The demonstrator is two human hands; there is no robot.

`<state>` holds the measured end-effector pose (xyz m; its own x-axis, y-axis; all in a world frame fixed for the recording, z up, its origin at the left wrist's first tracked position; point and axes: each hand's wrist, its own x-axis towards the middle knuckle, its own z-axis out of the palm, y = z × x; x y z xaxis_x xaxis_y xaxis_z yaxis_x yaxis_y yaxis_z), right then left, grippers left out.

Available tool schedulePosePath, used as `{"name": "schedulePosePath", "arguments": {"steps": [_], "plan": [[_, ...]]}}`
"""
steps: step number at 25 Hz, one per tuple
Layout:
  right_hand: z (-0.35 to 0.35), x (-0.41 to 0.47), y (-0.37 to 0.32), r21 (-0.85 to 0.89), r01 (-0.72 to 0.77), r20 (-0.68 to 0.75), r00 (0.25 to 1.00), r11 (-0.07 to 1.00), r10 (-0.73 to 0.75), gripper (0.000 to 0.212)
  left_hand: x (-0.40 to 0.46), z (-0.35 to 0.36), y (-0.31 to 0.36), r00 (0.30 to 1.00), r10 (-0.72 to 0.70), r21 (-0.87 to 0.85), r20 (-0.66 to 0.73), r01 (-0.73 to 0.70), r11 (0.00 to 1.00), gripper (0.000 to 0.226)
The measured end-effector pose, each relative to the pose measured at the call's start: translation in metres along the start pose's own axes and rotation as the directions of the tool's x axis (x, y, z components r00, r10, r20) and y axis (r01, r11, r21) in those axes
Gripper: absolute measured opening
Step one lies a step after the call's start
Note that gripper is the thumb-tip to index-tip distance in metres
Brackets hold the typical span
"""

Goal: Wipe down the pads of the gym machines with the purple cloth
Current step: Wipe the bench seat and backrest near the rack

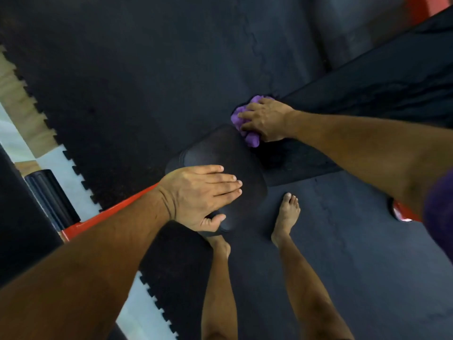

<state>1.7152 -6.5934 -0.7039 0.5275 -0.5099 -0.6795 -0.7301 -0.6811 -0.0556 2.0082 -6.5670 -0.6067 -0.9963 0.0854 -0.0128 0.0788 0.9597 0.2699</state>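
Note:
A small black seat pad point(220, 153) sits at the centre, and a long black back pad point(382, 87) slopes up to the right from it. My left hand point(201, 195) lies flat on the seat pad with straight fingers, the thumb hooked under its near edge. My right hand point(266, 120) holds the bunched purple cloth point(241, 117) and presses it onto the lower end of the long pad, close to where the two pads meet. Part of the cloth is hidden under my fingers.
A red machine frame point(107, 213) runs left from under the seat pad, with a black roller pad point(50, 197) at the far left. My bare feet point(285, 214) stand on dark rubber floor tiles point(147, 82). More red frame parts point(402, 213) show at the right.

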Motion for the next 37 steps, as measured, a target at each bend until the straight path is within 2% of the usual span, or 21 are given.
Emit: {"name": "schedulePosePath", "arguments": {"steps": [2, 4, 5, 6, 9, 11, 14, 17, 20, 22, 24, 26, 27, 29, 32, 35, 37], "plan": [[0.028, -0.008, -0.021, -0.143, 0.128, 0.002, 0.992, 0.981, -0.129, 0.04, 0.001, -0.001, 0.0, 1.0, -0.005, 0.001, 0.001, 0.005, 1.0, 0.062], [0.058, -0.043, -0.072, -0.275, 0.253, 0.117, 0.966, 0.928, -0.229, 0.043, 0.002, 0.0, 0.001, 1.0, -0.007, -0.015, 0.01, 0.007, 1.0, 0.062], [0.079, -0.062, -0.099, -0.284, 0.285, 0.191, 0.953, 0.915, -0.237, 0.048, 0.001, 0.0, 0.001, 1.0, -0.008, -0.014, 0.012, 0.009, 1.0, 0.062], [0.094, -0.079, -0.118, -0.246, 0.288, 0.19, 0.951, 0.925, -0.245, 0.048, 0.001, 0.001, 0.002, 1.0, -0.008, -0.012, 0.011, 0.008, 1.0, 0.062], [0.103, -0.082, -0.113, -0.151, 0.257, 0.242, 0.946, 0.954, -0.217, 0.046, 0.002, 0.001, 0.003, 1.0, -0.008, -0.021, 0.003, 0.008, 1.0, 0.062], [0.081, -0.051, -0.081, -0.122, 0.19, 0.124, 0.977, 0.974, -0.175, 0.043, 0.002, 0.001, 0.002, 1.0, -0.01, -0.023, -0.003, 0.009, 1.0, 0.062], [0.036, 0.009, -0.036, -0.014, -0.117, -0.005, 0.993, 0.993, 0.116, 0.058, 0.0, 0.002, 0.001, 1.0, -0.009, -0.018, 0.004, 0.009, 1.0, 0.063], [0.021, 0.021, -0.024, 0.131, -0.187, -0.041, 0.98, 0.974, 0.194, 0.063, 0.0, 0.003, 0.0, 1.0, -0.001, -0.027, 0.022, 0.001, 1.0, 0.063], [0.055, -0.025, -0.065, 0.078, -0.039, -0.128, 0.991, 0.996, 0.048, 0.048, 0.0, 0.003, 0.0, 1.0, -0.006, -0.027, 0.017, 0.007, 1.0, 0.063], [0.087, -0.071, -0.099, 0.056, 0.081, -0.063, 0.995, 0.995, -0.078, 0.049, 0.0, 0.003, 0.001, 1.0, -0.004, -0.025, 0.005, 0.004, 1.0, 0.063], [0.101, -0.096, -0.115, 0.137, 0.172, 0.037, 0.983, 0.976, -0.178, 0.059, 0.0, 0.003, 0.001, 1.0, -0.008, -0.025, -0.006, 0.008, 1.0, 0.063], [0.087, -0.093, -0.107, 0.146, 0.237, -0.023, 0.971, 0.96, -0.236, 0.046, 0.0, 0.003, 0.001, 1.0, -0.011, -0.027, -0.014, 0.01, 1.0, 0.063], [0.075, -0.082, -0.094, 0.149, 0.238, -0.101, 0.969, 0.96, -0.225, 0.037, 0.0, 0.003, 0.001, 1.0, -0.01, -0.027, -0.015, 0.01, 1.0, 0.063], [0.05, -0.051, -0.053, 0.131, 0.128, -0.238, 0.967, 0.983, -0.094, 0.037, 0.0, 0.002, 0.001, 1.0, -0.005, -0.02, -0.014, 0.005, 1.0, 0.063], [0.02, -0.017, -0.002, 0.163, -0.107, -0.225, 0.964, 0.981, 0.143, 0.069, 0.001, 0.002, 0.0, 1.0, -0.005, -0.013, -0.016, 0.005, 1.0, 0.063], [0.034, -0.018, -0.023, 0.274, -0.163, -0.231, 0.946, 0.948, 0.229, 0.059, 0.0, 0.003, 0.001, 1.0, -0.009, -0.015, -0.014, 0.008, 1.0, 0.063], [0.062, -0.048, -0.059, 0.314, -0.112, -0.232, 0.954, 0.943, 0.19, 0.057, 0.001, 0.002, 0.0, 1.0, -0.002, -0.027, -0.01, 0.002, 1.0, 0.062]]}}
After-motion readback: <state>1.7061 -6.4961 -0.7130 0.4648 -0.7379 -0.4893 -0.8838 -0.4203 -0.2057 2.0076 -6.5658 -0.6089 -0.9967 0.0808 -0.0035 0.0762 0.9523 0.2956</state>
